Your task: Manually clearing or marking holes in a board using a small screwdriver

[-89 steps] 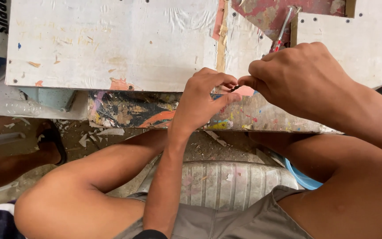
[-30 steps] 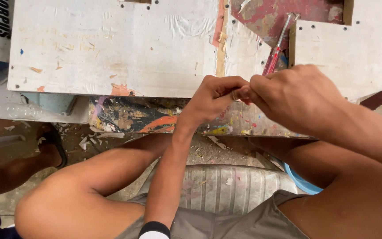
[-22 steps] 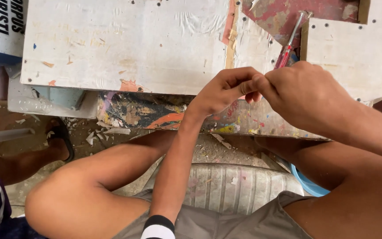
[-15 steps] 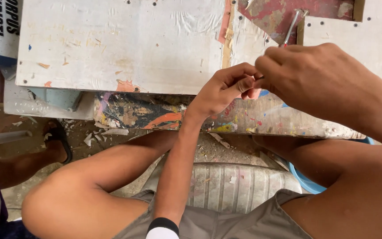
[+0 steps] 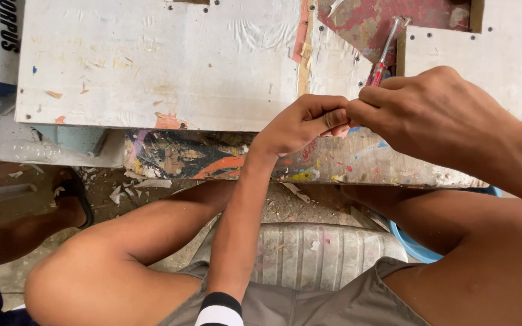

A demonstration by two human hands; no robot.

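My left hand [image 5: 300,124] and my right hand [image 5: 430,111] meet fingertip to fingertip over the front edge of a paint-splattered table [image 5: 212,160]. Both pinch a small pinkish piece [image 5: 341,129] between them; most of it is hidden by the fingers. A red-handled screwdriver [image 5: 385,51] lies on the table just behind my right hand, untouched. A large white board [image 5: 164,66] covers the table to the left of my hands.
A second white board [image 5: 496,42] lies at the back right. I sit on a ribbed plastic stool [image 5: 315,247], with a blue basin [image 5: 415,247] under my right leg. Another person's sandalled foot [image 5: 74,193] rests on the littered ground at left.
My hands have stayed pinched together and have shifted slightly up and to the right along the table edge. The screwdriver has not moved.
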